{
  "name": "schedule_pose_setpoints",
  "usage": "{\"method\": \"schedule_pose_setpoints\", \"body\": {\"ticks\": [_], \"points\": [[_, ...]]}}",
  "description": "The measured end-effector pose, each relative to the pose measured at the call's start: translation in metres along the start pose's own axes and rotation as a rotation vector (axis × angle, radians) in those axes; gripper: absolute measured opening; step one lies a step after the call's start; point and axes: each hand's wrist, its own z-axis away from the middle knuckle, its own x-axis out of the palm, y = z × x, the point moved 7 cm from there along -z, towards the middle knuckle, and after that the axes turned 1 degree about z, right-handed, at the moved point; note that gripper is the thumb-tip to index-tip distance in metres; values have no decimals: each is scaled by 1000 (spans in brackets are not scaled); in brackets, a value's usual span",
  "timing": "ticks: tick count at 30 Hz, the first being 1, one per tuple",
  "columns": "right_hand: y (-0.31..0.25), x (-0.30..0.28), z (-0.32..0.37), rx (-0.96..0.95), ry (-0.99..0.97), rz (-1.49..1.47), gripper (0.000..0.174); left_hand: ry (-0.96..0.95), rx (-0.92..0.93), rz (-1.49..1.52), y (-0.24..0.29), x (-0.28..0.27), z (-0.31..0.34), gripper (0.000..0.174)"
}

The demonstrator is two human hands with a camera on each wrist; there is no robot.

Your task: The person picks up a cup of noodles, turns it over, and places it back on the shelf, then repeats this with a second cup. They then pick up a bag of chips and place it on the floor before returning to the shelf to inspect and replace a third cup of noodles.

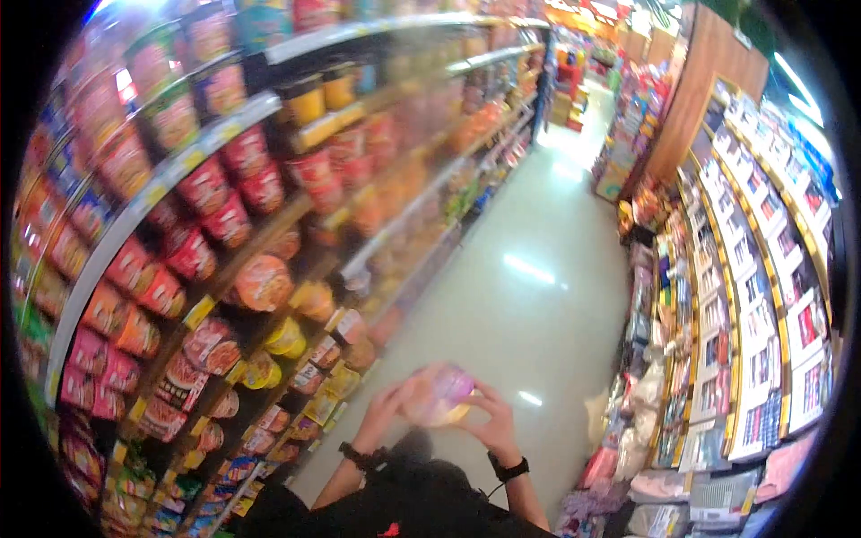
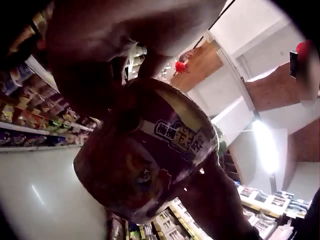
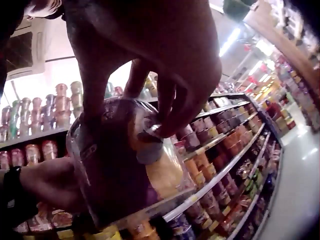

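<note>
A round instant noodle tub point(image 1: 437, 394) with purple, pink and yellow printing is held up between both hands, in front of the chest. My left hand point(image 1: 384, 416) grips its left side, and my right hand point(image 1: 494, 425) grips the right. Seen from the left wrist, the tub point(image 2: 155, 145) is tilted and shows large printed characters on a purple band. Fingers of the right hand point(image 3: 150, 55) bend over the tub's edge in the right wrist view, with the left hand point(image 3: 55, 182) at the opposite side. Shiny clear wrap covers the tub point(image 3: 125, 165).
Shelves of cup and bowl noodles point(image 1: 211, 197) rise close on the left. A smooth pale aisle floor point(image 1: 511, 278) runs ahead. Racks of packaged goods point(image 1: 753, 296) line the right side, with soft folded items point(image 1: 668, 489) low down near the right arm.
</note>
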Motion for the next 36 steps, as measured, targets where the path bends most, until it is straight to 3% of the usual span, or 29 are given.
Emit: {"method": "schedule_pose_setpoints", "body": {"ticks": [5, 8, 14, 17, 21, 27, 29, 31, 36], "points": [[45, -103, -46, 26, 187, 34, 52, -245, 37, -40, -8, 102, -114, 35], [77, -161, -76, 78, 262, 70, 53, -284, 87, -23, -4, 170, -180, 33], [117, -273, -153, 90, 391, 195, 54, -500, 41, -40, 44, 314, -293, 32], [136, -314, -185, 134, 467, 158, 54, -566, 24, -82, 49, 357, -336, 32], [204, -348, -220, 236, 566, -104, 46, -643, -22, -122, 59, 412, -401, 28], [295, -402, -350, 183, 472, -130, 49, -600, -95, -218, 68, 466, -531, 29], [310, -427, -409, 178, 431, -78, 50, -545, -21, -196, 65, 480, -586, 28], [328, -456, -466, 144, 397, -25, 51, -502, 0, -285, 96, 509, -634, 25], [372, -511, -599, 87, 282, -185, 49, -462, -5, -88, 148, 555, -730, 25]]}}
